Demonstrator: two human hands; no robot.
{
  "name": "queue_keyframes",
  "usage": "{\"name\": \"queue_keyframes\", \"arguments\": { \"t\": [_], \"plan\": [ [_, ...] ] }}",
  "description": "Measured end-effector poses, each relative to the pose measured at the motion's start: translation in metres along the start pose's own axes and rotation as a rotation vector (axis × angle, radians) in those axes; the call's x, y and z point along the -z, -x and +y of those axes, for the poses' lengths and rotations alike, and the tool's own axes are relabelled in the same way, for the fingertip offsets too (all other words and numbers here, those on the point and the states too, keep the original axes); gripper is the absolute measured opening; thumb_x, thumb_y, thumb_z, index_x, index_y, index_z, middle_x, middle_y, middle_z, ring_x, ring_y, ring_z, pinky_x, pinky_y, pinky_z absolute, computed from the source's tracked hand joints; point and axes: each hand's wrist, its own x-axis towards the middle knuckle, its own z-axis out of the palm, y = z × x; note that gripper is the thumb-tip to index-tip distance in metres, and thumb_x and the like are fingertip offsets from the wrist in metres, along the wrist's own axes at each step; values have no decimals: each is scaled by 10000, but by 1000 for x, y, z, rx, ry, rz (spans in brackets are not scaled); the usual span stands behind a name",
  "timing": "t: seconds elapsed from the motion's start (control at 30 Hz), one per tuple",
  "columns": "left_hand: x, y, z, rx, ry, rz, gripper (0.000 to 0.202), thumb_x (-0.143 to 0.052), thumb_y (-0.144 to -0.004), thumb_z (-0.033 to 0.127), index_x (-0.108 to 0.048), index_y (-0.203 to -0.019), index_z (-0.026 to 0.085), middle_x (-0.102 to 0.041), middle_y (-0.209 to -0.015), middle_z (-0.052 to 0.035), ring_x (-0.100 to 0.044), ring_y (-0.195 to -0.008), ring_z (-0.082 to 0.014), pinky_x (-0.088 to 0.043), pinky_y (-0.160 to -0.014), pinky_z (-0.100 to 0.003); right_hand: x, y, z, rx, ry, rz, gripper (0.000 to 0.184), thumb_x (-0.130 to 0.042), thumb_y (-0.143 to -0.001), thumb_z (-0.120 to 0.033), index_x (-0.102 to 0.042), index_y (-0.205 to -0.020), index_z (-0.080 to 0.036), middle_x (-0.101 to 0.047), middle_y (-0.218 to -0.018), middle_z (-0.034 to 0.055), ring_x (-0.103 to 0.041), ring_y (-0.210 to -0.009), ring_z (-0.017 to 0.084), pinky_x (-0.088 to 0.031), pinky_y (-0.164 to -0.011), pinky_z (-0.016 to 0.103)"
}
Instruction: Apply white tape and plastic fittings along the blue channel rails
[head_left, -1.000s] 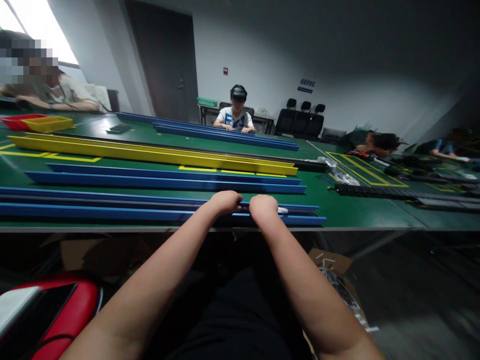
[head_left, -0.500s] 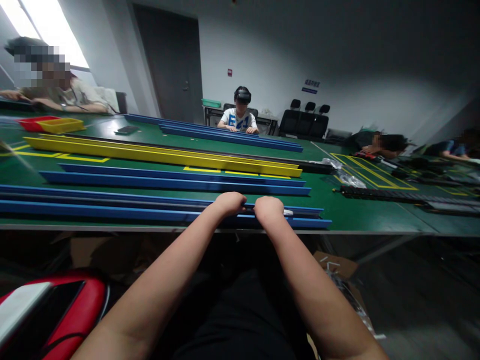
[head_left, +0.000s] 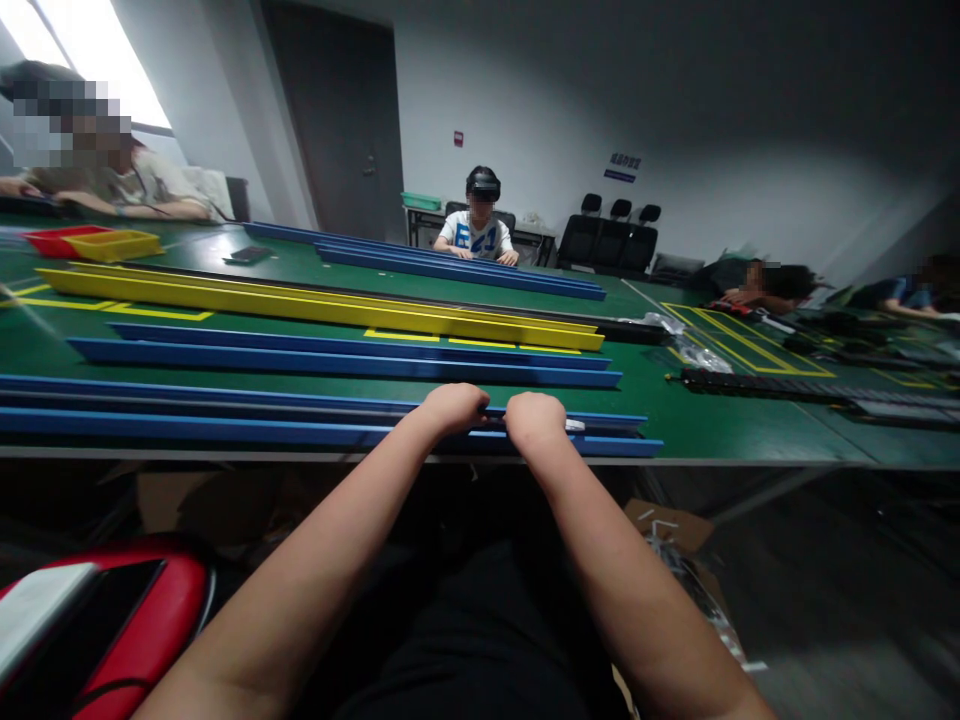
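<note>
Both my hands are over the near pair of long blue channel rails (head_left: 247, 425), close to their right end. My left hand (head_left: 456, 407) is closed, with the fingers curled down out of sight. Just right of it, my right hand (head_left: 535, 420) is also closed, a narrow gap apart. A small white object (head_left: 574, 426) pokes out on the right side of my right fist; its kind is hidden. Between the rails runs a dark strip (head_left: 300, 405). What my left fingers pinch cannot be made out.
Another blue rail pair (head_left: 337, 360) and a yellow rail (head_left: 300, 302) lie farther back on the green table (head_left: 750, 430). Red (head_left: 56, 243) and yellow trays (head_left: 112, 243) stand at left. Across sits a person (head_left: 478, 230). A red stool (head_left: 161, 620) is lower left.
The view has shifted very slightly. My two hands stay closed over the near rails in almost the same place, with the white object still beside the right one.
</note>
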Motion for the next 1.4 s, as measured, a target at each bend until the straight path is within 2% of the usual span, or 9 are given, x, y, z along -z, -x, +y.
{"name": "queue_keyframes", "arguments": {
  "t": [0.2, 0.5, 0.67, 0.8, 0.9, 1.0, 1.17, 1.27, 1.4],
  "plan": [
    [5, 9, -10, -2, 1, -28, 233, -593, -796, 437, -705, -902, 261, -737, -895, -67, -672, -827, -229, -442, -664, -284, 4, -1, -12, 27, -3, -52, 315, -541, -898, -266, -737, -1114, -149, -699, -1158, 201, -674, -1077, 276, -533, -877, 378],
    [5, 21, -40, 5, -7, -40, 201, -594, -778, 431, -680, -833, 258, -720, -820, -41, -631, -743, -199, -390, -622, -280, 12, -3, -41, 95, -13, -86, 330, -502, -916, -206, -719, -1151, -124, -691, -1160, 220, -666, -1104, 247, -523, -904, 338],
    [12, 24, -42, 27, 46, -65, 217, -599, -767, 457, -641, -759, 245, -675, -703, -4, -578, -630, -160, -309, -528, -275, 16, -4, -47, 117, -18, -102, 322, -530, -918, -252, -721, -1145, -126, -684, -1180, 217, -665, -1101, 256, -517, -903, 347],
    [13, 24, -39, 35, 69, -59, 190, -599, -758, 432, -632, -745, 245, -669, -694, -1, -571, -615, -160, -294, -517, -279, 18, -1, -34, 171, -3, -76, 362, -518, -931, -392, -733, -1115, -166, -693, -1181, 182, -665, -1085, 274, -513, -897, 373],
    [12, 26, -39, 70, 62, -65, 209, -597, -749, 457, -654, -783, 259, -694, -743, -13, -599, -660, -178, -335, -552, -276, 23, 0, -13, 285, 27, -68, 386, -500, -935, -443, -728, -1106, -183, -712, -1142, 160, -676, -1042, 276, -512, -865, 361],
    [11, 27, -40, 94, 68, -76, 266, -579, -750, 510, -671, -830, 274, -708, -776, -21, -618, -693, -192, -365, -584, -276, 34, 0, 11, 355, 16, -127, 397, -507, -930, -474, -710, -1122, -191, -725, -1108, 135, -682, -1004, 262, -509, -822, 321],
    [10, 27, -42, 93, 70, -65, 266, -584, -740, 505, -666, -846, 276, -705, -779, -24, -627, -692, -201, -344, -544, -276, 42, -1, 33, 280, 71, -142, 429, -571, -899, -483, -691, -1163, -167, -704, -1164, 154, -667, -1047, 271, -501, -831, 313],
    [10, 27, -42, 95, 67, -54, 277, -584, -744, 512, -675, -853, 275, -714, -803, -31, -639, -725, -209, -367, -570, -277, 33, -3, 32, 255, 128, -182, 423, -598, -883, -459, -709, -1149, -149, -707, -1149, 174, -667, -1067, 282, -507, -855, 333],
    [11, 27, -40, 123, 74, -66, 287, -590, -742, 523, -682, -857, 277, -719, -810, -30, -646, -747, -203, -388, -606, -270, 20, -6, 26, 188, 144, -175, 399, -633, -864, -421, -729, -1133, -143, -693, -1173, 199, -656, -1106, 291, -503, -914, 366]
  ]
}}
